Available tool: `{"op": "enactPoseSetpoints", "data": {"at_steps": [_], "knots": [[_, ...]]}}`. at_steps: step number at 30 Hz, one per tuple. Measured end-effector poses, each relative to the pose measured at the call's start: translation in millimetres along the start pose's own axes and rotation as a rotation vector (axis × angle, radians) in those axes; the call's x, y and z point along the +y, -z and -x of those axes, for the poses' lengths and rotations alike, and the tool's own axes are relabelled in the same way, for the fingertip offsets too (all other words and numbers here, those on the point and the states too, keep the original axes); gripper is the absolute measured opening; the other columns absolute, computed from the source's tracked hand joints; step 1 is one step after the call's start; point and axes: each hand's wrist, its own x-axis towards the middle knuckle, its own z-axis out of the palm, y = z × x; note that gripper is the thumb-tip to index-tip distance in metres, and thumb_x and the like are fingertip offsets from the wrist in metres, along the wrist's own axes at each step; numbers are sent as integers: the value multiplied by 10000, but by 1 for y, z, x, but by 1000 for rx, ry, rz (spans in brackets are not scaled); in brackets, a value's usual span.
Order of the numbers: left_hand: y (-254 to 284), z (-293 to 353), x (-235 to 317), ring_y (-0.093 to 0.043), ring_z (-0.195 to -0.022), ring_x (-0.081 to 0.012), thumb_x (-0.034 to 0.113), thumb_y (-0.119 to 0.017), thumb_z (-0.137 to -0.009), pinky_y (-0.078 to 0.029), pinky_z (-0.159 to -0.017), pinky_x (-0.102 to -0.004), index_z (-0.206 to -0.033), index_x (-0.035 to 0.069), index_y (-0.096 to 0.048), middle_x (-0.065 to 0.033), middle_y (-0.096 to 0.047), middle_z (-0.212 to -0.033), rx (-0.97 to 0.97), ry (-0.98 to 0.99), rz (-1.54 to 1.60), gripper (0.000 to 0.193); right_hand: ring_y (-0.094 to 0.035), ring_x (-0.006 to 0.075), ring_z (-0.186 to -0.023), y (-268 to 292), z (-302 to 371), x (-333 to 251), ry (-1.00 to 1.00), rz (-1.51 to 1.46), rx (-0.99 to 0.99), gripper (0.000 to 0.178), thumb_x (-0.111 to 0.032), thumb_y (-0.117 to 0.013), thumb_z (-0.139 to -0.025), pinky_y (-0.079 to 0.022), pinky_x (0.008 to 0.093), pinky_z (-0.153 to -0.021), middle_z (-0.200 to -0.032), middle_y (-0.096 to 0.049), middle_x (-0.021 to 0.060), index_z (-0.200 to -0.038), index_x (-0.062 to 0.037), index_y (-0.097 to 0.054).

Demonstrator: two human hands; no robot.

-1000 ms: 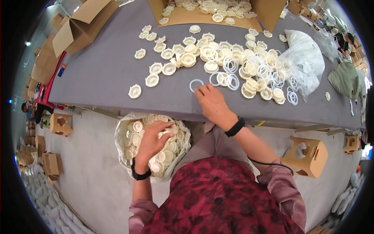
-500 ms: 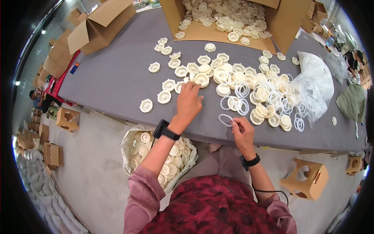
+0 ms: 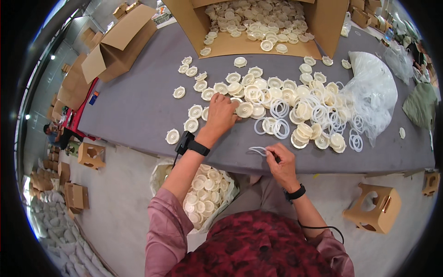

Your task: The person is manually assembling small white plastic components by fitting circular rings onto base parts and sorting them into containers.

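My right hand [image 3: 282,164] pinches a ring [image 3: 258,147] over the table [image 3: 138,111] near its front edge; foreshortened, its long axis runs sideways, pointing left. My left hand [image 3: 220,115] meets the caps [image 3: 244,110]; its grip I can't tell.

Held ring [image 3: 257,148] partly hidden, large carton [image 3: 330,27] cropped

Left of the fingers of the left hand [image 3: 220,115], a few caps [image 3: 195,111] stand in the way; beyond them, the grey tabletop [image 3: 134,104] lies open. Ahead and right of those fingertips, crowded caps [image 3: 289,96] block a low pass. Between both hands' fingers runs a bare strip, where a held ring [image 3: 257,147] juts leftward from the right hand [image 3: 282,165]. Ahead of its fingers, loose rings [image 3: 289,130] obstruct.
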Motion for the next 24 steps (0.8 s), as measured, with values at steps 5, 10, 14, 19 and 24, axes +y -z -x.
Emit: {"op": "enactPoseSetpoints", "data": {"at_steps": [5, 10, 14, 19, 24], "knots": [[9, 6, 20, -554, -1070, -287, 145, -799, -677, -388, -1020, -454, -1033, 70, -678, -102, -638, -1032, 228, -141, -88, 384, -531, 185, -620, 0, 1, 0, 27, -3, 10, 83, -2, -651, -845, -420, 293, -564, -764, -577, 85, -927, 6, -663], [-8, 10, 25, -546, -1022, -278, 58, -670, -659, -432, -914, -401, -896, 37, -652, -105, -605, -980, 117, -272, -46, 238, -531, 183, -616, -1, 3, 3, 31, 17, 16, 81, -7, -648, -848, -419, 295, -558, -763, -577, 84, -927, 6, -663], [-11, 17, 34, -558, -974, -290, 78, -692, -701, -450, -844, -411, -882, 22, -640, -111, -610, -954, 106, -195, -12, 197, -511, 168, -595, -1, 3, 2, 47, 11, 12, 79, -24, -649, -857, -408, 293, -547, -753, -564, 79, -928, 8, -660], [-12, 20, 51, -585, -906, -321, 192, -734, -787, -474, -751, -442, -861, 17, -652, -125, -621, -882, 116, -56, 160, 206, -497, 160, -584, 2, 5, 0, 35, 19, 16, 78, -34, -647, -866, -403, 288, -546, -749, -553, 76, -931, 8, -662], [-22, 31, 39, -635, -775, -291, 189, -753, -778, -495, -652, -414, -874, 23, -675, -108, -653, -786, 167, 62, 169, 207, -499, 128, -595, 0, 4, 3, -36, -62, 5, 91, -48, -660, -871, -402, 286, -551, -743, -556, 66, -936, 15, -659]]}}
